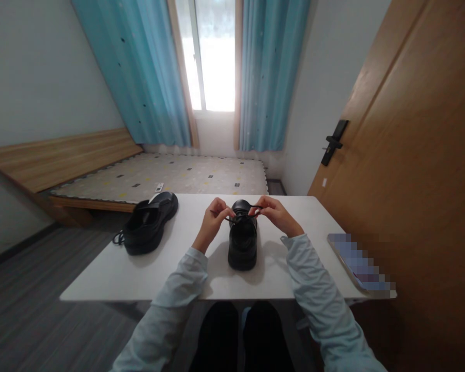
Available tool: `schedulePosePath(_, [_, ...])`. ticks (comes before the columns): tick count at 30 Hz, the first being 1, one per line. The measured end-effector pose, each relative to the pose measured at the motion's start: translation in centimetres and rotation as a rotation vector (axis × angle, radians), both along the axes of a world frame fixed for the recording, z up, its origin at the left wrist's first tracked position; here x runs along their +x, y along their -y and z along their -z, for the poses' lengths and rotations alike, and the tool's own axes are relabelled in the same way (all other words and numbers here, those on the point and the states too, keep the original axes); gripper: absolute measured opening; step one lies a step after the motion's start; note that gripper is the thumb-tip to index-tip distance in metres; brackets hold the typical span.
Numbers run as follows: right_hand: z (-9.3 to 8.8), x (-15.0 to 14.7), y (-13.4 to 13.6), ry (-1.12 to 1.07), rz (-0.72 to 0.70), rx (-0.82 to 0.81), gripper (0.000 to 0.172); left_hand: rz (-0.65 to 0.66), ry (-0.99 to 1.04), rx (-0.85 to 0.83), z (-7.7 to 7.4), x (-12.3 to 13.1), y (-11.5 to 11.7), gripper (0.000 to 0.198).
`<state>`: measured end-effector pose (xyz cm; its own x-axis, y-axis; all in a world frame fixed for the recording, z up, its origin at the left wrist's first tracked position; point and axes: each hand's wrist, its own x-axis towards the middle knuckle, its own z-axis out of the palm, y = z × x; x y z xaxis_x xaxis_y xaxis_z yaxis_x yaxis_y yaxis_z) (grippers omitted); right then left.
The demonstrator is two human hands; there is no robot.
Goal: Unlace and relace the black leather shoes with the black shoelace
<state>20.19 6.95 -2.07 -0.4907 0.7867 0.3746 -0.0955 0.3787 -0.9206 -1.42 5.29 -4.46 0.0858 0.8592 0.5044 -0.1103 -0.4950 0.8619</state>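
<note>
A black lace-up shoe (pixel 242 240) stands on the white table (pixel 147 274) straight in front of me, its heel toward me. My left hand (pixel 214 215) is closed on a black lace at the shoe's left side. My right hand (pixel 273 212) pinches the lace on the right side. Both hands hover over the front of the shoe, with the lace stretched between them. A second black shoe (pixel 149 223) lies to the left on the table, its lace trailing off the near end.
A flat blurred object (pixel 358 263) lies at the table's right edge. A wooden door (pixel 411 155) with a black handle stands close on the right. A bed (pixel 158 178) and a curtained window are beyond the table. My knees show under the near edge.
</note>
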Motion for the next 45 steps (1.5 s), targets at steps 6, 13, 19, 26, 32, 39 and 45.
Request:
schedulePosePath(6, [-0.4, 0.4, 0.4, -0.045, -0.065, -0.121, 0.016, 0.107, 0.192, -0.121, -0.1, -0.4, 0.1, 0.038])
schedulePosePath(13, [0.2, -0.1, -0.3, 0.183, 0.135, -0.109, 0.043, -0.172, -0.166, -0.124, 0.5, -0.1, -0.7, 0.032])
schedulePosePath(19, [1.2, -0.4, -0.8, 0.369, 0.204, 0.082, 0.030, -0.166, -0.464, -0.061, 1.4, -0.3, -1.2, 0.030])
schedulePosePath(26, [1.5, -0.6, -0.9, 0.422, 0.191, 0.067, 0.024, -0.157, -0.514, -0.043, 1.4, -0.3, -1.1, 0.028])
schedulePosePath(32, [1.7, -0.9, -1.1, 0.413, 0.182, 0.101, 0.020, -0.132, -0.480, -0.046, 1.4, -0.1, -1.1, 0.023])
schedulePosePath(39, [1.4, -1.0, -0.9, 0.391, 0.232, 0.125, 0.021, -0.180, -0.505, -0.006, 1.2, 0.3, -0.9, 0.016])
schedulePosePath(45, [1.6, -1.2, -1.2, 0.370, 0.275, 0.142, 0.019, -0.240, -0.517, 0.011, 1.2, 0.5, -0.8, 0.013])
